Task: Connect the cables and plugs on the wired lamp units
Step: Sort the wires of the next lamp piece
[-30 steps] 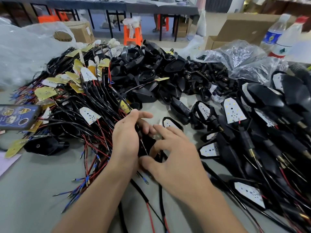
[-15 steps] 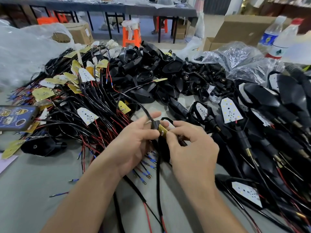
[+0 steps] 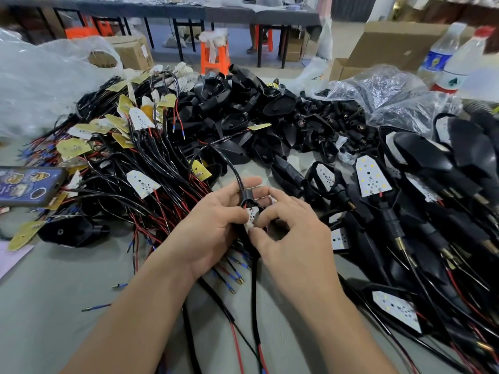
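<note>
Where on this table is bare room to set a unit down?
Best: grey tabletop near-left, bordered by the black lamp shell, left forearm and stray wire ends. A small strip lies past the left hand and right hand holding a white LED board. The red-and-black wire tangle left and wired lamp pile right are crowded.

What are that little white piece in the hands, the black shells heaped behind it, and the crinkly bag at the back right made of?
The white piece is probably a thin circuit board: matt white, dotted, with red and black wires at its top. The black shells look like moulded plastic, smooth with a dull sheen. The bag is thin clear plastic film, wrinkled and glinting.
</note>
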Demonstrator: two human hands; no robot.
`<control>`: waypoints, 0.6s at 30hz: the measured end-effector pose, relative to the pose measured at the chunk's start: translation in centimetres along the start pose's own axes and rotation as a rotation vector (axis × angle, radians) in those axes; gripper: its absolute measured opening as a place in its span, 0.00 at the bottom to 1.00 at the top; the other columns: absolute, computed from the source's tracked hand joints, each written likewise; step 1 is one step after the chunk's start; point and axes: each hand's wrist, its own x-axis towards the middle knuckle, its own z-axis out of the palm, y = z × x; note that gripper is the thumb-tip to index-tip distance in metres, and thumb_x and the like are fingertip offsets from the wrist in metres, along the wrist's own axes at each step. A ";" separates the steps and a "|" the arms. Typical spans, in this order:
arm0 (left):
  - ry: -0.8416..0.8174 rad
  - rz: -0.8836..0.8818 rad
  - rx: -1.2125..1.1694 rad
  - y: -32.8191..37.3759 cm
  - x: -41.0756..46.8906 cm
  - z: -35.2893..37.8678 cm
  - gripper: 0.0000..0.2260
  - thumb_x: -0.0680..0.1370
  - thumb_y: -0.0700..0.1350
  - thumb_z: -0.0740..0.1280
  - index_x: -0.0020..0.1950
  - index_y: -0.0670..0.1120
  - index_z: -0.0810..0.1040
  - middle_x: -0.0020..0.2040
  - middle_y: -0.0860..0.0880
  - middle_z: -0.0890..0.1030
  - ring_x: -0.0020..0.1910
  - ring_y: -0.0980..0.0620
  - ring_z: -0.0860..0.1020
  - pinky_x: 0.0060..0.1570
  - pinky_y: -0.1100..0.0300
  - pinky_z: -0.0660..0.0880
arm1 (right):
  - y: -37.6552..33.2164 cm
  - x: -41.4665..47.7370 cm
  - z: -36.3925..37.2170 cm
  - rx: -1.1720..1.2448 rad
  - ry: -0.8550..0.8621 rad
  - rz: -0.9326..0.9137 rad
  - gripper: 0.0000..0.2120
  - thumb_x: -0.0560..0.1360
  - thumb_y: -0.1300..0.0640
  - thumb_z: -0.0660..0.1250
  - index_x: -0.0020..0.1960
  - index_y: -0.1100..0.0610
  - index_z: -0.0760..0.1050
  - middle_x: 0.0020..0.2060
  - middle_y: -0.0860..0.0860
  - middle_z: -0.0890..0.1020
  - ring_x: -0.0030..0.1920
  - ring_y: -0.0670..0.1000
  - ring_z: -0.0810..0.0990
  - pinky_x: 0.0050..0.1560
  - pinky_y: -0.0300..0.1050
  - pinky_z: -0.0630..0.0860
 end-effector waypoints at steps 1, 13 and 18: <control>0.007 0.015 0.008 0.0 0.1 0.0 0.29 0.72 0.24 0.60 0.68 0.46 0.79 0.63 0.42 0.84 0.62 0.45 0.83 0.56 0.55 0.82 | -0.2 0.0 0.0 0.064 0.015 0.034 0.12 0.69 0.59 0.78 0.37 0.51 0.75 0.52 0.24 0.78 0.58 0.37 0.79 0.56 0.27 0.70; 0.178 0.090 -0.017 0.1 -0.3 0.6 0.16 0.79 0.44 0.64 0.65 0.45 0.81 0.59 0.43 0.86 0.60 0.46 0.85 0.52 0.55 0.83 | 0.3 0.4 -0.4 0.159 -0.073 0.291 0.12 0.70 0.58 0.73 0.47 0.46 0.73 0.40 0.41 0.85 0.34 0.48 0.79 0.39 0.41 0.76; 0.420 0.209 0.320 0.1 -0.4 1.2 0.11 0.86 0.42 0.62 0.55 0.47 0.84 0.46 0.47 0.88 0.46 0.52 0.87 0.54 0.57 0.78 | 0.3 0.6 -1.2 0.235 -0.234 0.255 0.10 0.66 0.58 0.78 0.41 0.53 0.76 0.36 0.40 0.84 0.31 0.46 0.76 0.35 0.39 0.74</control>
